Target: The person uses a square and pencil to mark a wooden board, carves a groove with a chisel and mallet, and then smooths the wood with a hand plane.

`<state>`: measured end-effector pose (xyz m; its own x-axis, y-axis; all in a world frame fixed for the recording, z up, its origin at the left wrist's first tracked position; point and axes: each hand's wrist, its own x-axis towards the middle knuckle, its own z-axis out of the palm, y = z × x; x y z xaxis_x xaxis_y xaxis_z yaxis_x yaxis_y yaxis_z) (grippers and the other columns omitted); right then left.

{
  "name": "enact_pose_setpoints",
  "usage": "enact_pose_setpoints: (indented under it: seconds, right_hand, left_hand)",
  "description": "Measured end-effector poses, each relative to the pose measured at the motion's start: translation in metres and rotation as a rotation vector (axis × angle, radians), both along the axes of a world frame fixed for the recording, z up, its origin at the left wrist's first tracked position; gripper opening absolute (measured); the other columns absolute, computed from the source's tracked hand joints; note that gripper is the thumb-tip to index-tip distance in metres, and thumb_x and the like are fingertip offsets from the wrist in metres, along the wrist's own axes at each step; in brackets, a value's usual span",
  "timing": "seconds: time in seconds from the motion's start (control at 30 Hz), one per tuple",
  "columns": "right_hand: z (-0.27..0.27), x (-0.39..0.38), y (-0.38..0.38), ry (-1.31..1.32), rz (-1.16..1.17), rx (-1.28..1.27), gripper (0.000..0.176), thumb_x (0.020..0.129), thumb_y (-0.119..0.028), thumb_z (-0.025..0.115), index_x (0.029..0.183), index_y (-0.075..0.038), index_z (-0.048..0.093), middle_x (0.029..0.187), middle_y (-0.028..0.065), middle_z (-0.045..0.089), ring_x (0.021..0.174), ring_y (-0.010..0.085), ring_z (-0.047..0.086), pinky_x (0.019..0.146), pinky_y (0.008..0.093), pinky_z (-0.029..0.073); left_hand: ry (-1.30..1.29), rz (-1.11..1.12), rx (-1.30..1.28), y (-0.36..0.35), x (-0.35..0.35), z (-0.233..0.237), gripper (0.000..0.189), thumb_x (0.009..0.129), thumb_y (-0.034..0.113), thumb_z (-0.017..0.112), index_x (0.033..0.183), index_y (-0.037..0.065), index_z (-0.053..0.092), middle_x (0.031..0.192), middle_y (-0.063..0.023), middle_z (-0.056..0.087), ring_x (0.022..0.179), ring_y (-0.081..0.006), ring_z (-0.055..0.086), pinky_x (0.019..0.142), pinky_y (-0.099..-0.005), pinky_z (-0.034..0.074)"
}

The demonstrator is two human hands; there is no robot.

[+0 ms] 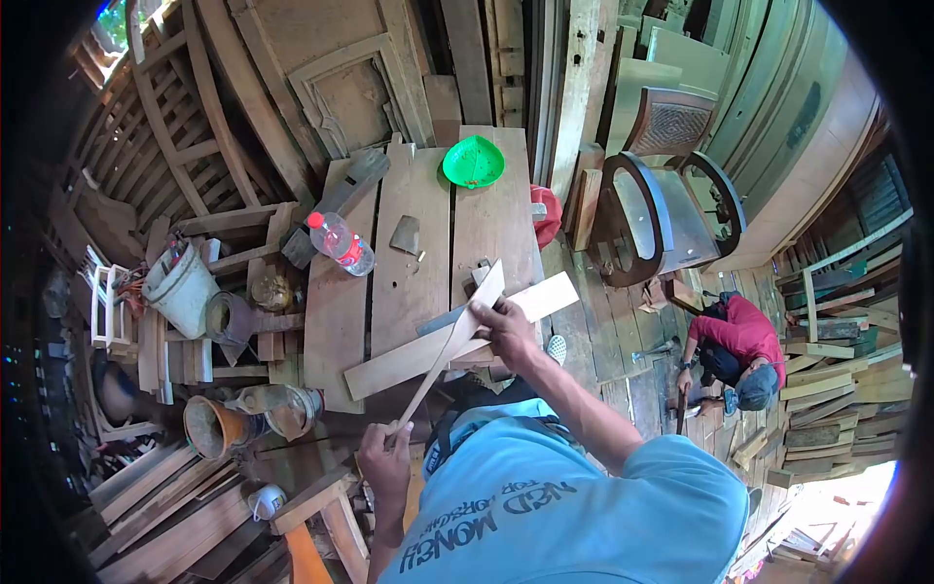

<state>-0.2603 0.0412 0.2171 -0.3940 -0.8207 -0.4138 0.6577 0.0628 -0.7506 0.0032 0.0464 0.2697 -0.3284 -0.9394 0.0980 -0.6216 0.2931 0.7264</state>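
Note:
A thin, pointed wooden piece point(445, 352) slants across the front of the plank table point(413, 209). My left hand point(386, 456) pinches its narrow lower end. Near its wide upper end, my right hand point(504, 329) is closed on the same piece. Under it a long light board point(399, 365) lies at an angle over the table's front edge. A small grey block point(406, 235), a clear bottle with a red cap point(342, 244) and a green leaf-shaped dish point(474, 163) rest farther back on the table.
A person in a red shirt point(744, 336) crouches on the floor at the right, beside stacked lumber point(827, 399). A dark wooden armchair point(671, 195) stands behind. Buckets point(204, 425) and a white pail point(182, 289) are at the left. Wood scraps lie at the lower left.

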Motion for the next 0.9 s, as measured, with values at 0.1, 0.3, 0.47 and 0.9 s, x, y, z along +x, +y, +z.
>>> enact_pose_setpoints:
  seconds: [0.1,0.3,0.47,0.9]
  right_hand:
    - [-0.010,0.028,0.008,-0.047,0.100,0.050,0.023,0.086,-0.022,0.063,0.095,-0.002,0.059,0.084,0.0047,0.063,0.078,0.0128,0.059,0.069,0.0302,0.048]
    - [-0.013,0.019,0.003,-0.032,0.037,0.065,0.015,0.082,-0.018,0.067,0.084,-0.005,0.060,0.078,0.0043,0.062,0.073,0.0116,0.057,0.073,0.0264,0.045]
    - [-0.004,-0.011,-0.011,-0.178,-0.078,-0.053,0.014,0.085,-0.017,0.063,0.089,-0.004,0.061,0.081,0.0044,0.062,0.073,0.0137,0.058,0.072,0.0272,0.046]
    - [-0.018,0.069,0.014,-0.018,0.687,-0.092,0.017,0.086,-0.016,0.063,0.097,-0.003,0.062,0.084,0.0004,0.062,0.077,0.0091,0.055,0.073,0.0246,0.045]
  left_hand:
    - [-0.035,-0.002,-0.100,-0.003,-0.001,-0.003,0.022,0.073,0.012,0.072,0.071,0.000,0.055,0.069,-0.0112,0.055,0.061,-0.0286,0.055,0.055,-0.0377,0.042]
    - [-0.141,0.016,-0.146,-0.004,0.003,-0.005,0.021,0.075,0.010,0.071,0.072,-0.001,0.053,0.069,-0.0117,0.054,0.063,-0.0286,0.055,0.059,-0.0387,0.043]
    - [-0.063,-0.022,-0.095,0.003,0.006,-0.009,0.023,0.077,0.015,0.069,0.071,0.001,0.053,0.069,-0.0120,0.052,0.062,-0.0311,0.054,0.057,-0.0401,0.041]
    - [0.252,-0.071,0.273,-0.019,-0.017,-0.024,0.029,0.091,0.026,0.055,0.099,0.000,0.062,0.083,-0.0049,0.059,0.073,-0.0122,0.054,0.063,-0.0287,0.045]
